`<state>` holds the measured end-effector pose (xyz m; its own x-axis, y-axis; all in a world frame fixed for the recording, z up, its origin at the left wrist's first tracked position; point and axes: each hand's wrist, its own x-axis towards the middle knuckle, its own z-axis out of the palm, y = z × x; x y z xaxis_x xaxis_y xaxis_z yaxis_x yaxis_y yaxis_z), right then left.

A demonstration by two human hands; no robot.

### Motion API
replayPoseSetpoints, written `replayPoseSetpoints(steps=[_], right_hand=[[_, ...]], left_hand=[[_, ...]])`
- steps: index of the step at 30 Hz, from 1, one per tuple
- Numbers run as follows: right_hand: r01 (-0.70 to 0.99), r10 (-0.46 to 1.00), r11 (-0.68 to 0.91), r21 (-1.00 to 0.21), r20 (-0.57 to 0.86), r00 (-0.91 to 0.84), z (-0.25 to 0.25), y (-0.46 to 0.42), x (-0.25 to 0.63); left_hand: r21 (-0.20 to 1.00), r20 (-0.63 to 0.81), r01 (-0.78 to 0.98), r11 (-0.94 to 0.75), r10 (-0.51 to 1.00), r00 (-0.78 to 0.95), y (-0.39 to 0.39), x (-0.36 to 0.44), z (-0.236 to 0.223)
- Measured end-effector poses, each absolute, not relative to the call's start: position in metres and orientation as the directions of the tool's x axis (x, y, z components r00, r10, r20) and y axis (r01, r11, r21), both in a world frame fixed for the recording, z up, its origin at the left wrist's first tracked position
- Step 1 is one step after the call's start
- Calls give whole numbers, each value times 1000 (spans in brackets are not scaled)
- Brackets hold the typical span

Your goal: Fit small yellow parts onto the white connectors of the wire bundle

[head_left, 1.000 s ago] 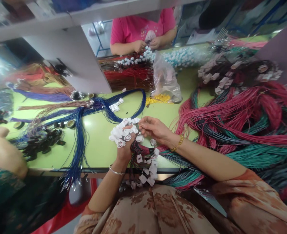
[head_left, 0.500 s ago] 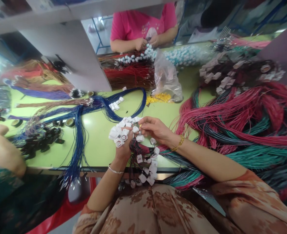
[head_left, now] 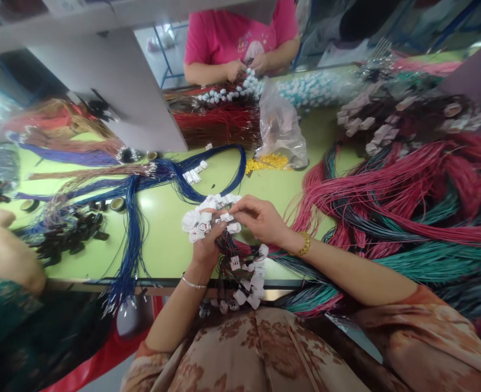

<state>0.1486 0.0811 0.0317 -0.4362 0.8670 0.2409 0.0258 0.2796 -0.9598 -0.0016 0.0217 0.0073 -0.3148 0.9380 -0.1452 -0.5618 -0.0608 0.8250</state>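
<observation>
A cluster of white plastic connectors (head_left: 197, 220) on thin wires is wrapped in my left hand (head_left: 208, 247), whose thumb presses one white connector (head_left: 226, 217) at the top. My right hand (head_left: 263, 220) has its thumb and forefinger pinched against the right side of that connector; what is between the fingertips is hidden. More white connectors (head_left: 254, 283) hang on dark and red wires below, over the table's front edge. Small yellow pieces (head_left: 269, 162) lie in a pile beyond my hands, beside a clear plastic bag (head_left: 281, 128).
Pink, green and black wire bundles (head_left: 387, 190) cover the right side. Blue wires (head_left: 132, 234) and black connectors (head_left: 71, 234) lie left on the green table (head_left: 167, 253). A co-worker in a pink shirt (head_left: 240, 38) handles pale blue connectors opposite; another person's arm (head_left: 7, 256) is at left.
A tiny yellow piece seen at my right fingertips is now out of sight. Those fingers have moved in against the connector held up by my left thumb. The bunch has turned slightly.
</observation>
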Motion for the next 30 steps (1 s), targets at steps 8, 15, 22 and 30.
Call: replayPoseSetpoints(steps=[8, 15, 22, 30], right_hand=[[78, 881, 341, -937, 290, -373, 34, 74, 145], [88, 906, 299, -950, 254, -338, 34, 73, 144], [1, 940, 134, -991, 126, -318, 31, 79, 139], [130, 902, 311, -941, 250, -352, 41, 73, 141]], left_hand=[[854, -131, -518, -56, 939, -319, 21, -1, 9], [907, -67, -409, -101, 924, -377, 19, 3, 7], [891, -107, -448, -79, 921, -374, 20, 3, 8], [873, -139, -484, -65, 917, -373, 21, 0, 5]])
